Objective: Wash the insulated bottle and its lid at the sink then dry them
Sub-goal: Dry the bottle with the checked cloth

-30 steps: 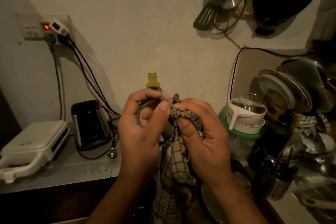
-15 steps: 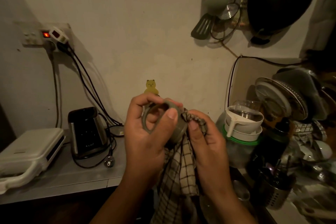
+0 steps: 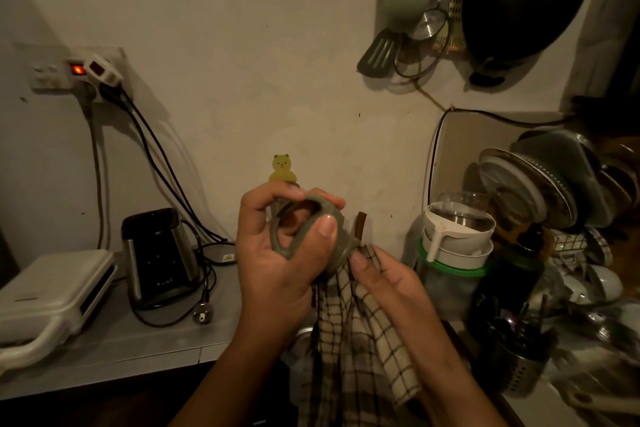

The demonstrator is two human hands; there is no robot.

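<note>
One of two parts is at the drying stage: left hand [image 3: 277, 253] is curled round the lid [image 3: 304, 236], thumb over its loop. Right hand [image 3: 388, 284] pinches the checked towel [image 3: 349, 333] against the lid at 4 o'clock. Washing is likely done; I can't pick out the bottle.

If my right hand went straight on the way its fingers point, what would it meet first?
Probably the lid, through the checked cloth that the right hand pinches. Its fingers point up-left at the lid's side, held in the left hand. Depth is unclear.
</note>
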